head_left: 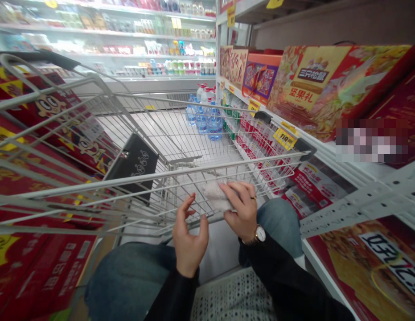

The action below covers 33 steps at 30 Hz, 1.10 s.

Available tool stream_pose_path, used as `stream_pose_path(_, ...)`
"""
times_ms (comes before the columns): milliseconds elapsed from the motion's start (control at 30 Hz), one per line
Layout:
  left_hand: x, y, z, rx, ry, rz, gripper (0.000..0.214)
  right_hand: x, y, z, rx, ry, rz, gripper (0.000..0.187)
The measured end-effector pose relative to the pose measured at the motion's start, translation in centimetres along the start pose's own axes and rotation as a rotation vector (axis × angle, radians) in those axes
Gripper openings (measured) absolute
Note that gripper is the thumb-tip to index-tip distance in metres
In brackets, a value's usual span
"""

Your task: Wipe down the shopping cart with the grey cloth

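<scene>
cloth (pixel 215 196), pale, bunched, below the near top edge of a shopping cart (pixel 180 172) — right hand (pixel 241 211) grips it, fingers bent — empty left hand (pixel 190 238) beside, fingers curved wide of thumb.

We saw bright white light from the back shelves (pixel 103 33), which looked pale and fuzzy. A faint rainbow streak lay across the big gold and red box (pixel 327 84). Things near the edges looked stretched, and little squares hid a spot on the right.
</scene>
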<state>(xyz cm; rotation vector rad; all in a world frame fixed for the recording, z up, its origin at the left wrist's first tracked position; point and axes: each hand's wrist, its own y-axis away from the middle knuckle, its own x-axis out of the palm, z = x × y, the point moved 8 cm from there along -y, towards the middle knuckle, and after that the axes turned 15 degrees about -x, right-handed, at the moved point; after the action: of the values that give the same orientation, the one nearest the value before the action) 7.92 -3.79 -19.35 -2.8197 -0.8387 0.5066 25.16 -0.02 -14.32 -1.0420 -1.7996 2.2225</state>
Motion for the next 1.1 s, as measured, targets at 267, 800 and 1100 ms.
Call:
stream_pose_path(267,0.1,0.3,0.0,-0.004,0.016,0.003,0.04,1.6,3.7,-0.6,-0.003,0.003,0.034,0.073)
stream_pose_path(800,0.3,0.6,0.4,-0.022,-0.001,0.036,0.034,2.2,3.0,0.4,-0.044,0.003,0.085,0.071)
stream_pose_path(1100,0.3,0.6,0.3,-0.012,-0.026,0.009,0.031,0.2,-1.1,1.1,-0.037,-0.031,0.012,0.075)
